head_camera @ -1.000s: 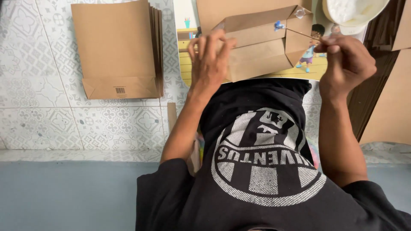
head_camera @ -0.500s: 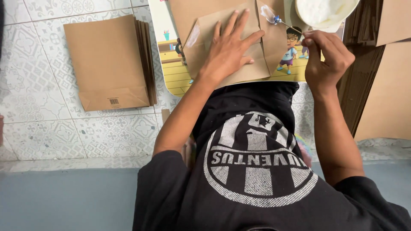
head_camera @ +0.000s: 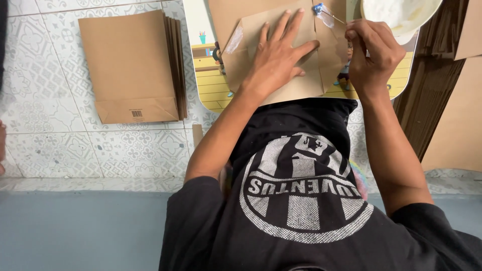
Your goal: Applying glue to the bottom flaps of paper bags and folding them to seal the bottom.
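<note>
Your left hand (head_camera: 278, 60) presses flat on a brown paper bag (head_camera: 281, 75) lying on a picture board (head_camera: 211, 85). Your right hand (head_camera: 374, 52) pinches a thin brush (head_camera: 329, 12) at its flap. A stack of bags (head_camera: 133, 68) lies left.

Pretty even, soft daylight here, no harsh shadows. Slight shine on the wet glue strip on the brown paper bag (head_camera: 281, 55). Sharp overall; edges bend slightly.

White bowl (head_camera: 401, 15) cut by top edge; left hand (head_camera: 278, 55) hides bag centre (head_camera: 301, 85).
</note>
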